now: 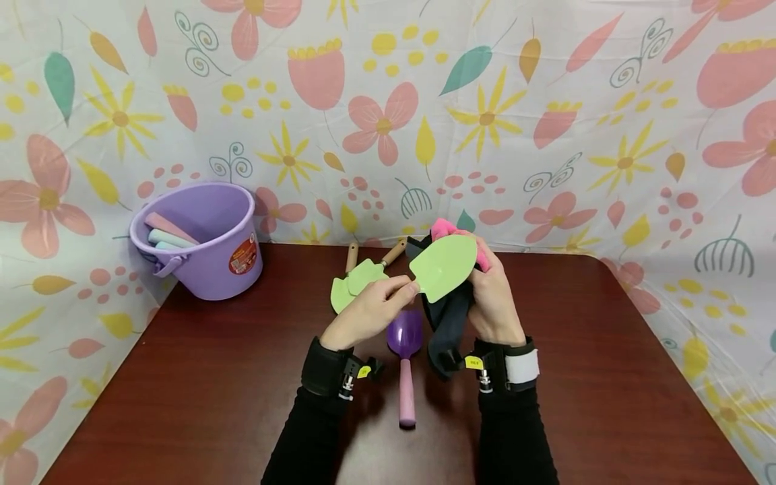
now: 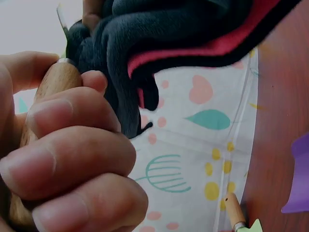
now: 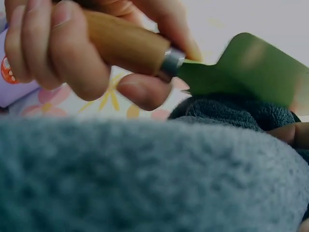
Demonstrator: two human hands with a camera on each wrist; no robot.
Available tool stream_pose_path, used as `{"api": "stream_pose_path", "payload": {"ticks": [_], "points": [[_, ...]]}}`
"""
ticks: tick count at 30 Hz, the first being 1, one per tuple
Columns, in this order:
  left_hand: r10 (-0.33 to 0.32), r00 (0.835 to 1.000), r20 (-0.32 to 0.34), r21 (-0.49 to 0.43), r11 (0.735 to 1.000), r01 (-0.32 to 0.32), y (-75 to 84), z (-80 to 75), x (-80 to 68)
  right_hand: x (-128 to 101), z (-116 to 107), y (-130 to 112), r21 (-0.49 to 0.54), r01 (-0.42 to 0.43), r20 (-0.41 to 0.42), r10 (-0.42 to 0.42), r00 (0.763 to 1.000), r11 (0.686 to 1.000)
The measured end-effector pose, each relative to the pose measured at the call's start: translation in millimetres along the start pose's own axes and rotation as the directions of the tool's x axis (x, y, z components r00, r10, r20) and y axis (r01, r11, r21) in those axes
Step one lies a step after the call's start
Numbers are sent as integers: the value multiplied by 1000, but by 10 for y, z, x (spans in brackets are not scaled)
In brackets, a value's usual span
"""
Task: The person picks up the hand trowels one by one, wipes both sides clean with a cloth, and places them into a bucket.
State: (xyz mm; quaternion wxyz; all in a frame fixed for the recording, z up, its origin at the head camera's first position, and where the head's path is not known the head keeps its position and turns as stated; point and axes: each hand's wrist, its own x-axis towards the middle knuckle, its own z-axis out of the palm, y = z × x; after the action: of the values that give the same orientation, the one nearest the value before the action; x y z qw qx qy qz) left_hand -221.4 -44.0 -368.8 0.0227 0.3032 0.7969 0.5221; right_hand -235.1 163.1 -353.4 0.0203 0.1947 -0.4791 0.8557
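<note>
My left hand grips a small garden trowel by its wooden handle, fingers curled round it. The trowel's light green blade points up and to the right. My right hand holds a dark grey and pink cloth behind the blade. In the right wrist view the cloth bunches along the blade's lower edge, and much of the right hand is hidden. Below the hands lies a purple scoop with a pink handle.
Light green garden tools with wooden handles lie at the table's back edge. At the back left stands a purple bucket holding pink and pale blue stick-like things. A flower-patterned sheet hangs behind the brown table.
</note>
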Motion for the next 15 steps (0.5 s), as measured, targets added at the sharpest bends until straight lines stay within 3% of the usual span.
{"api": "stream_pose_path", "payload": {"ticks": [4,10,15], "points": [[-6,1000,-11,47,999,6,-42,-14,1,-3,-20,-44,53,41,-32,-39,999,998],[-4,996,-92,137,990,17,-80,-4,26,13,-61,-103,130,106,-49,-100,994,986],[-24,992,-122,170,984,45,-95,-1,25,4,-67,-148,164,137,-65,-128,990,977]]}}
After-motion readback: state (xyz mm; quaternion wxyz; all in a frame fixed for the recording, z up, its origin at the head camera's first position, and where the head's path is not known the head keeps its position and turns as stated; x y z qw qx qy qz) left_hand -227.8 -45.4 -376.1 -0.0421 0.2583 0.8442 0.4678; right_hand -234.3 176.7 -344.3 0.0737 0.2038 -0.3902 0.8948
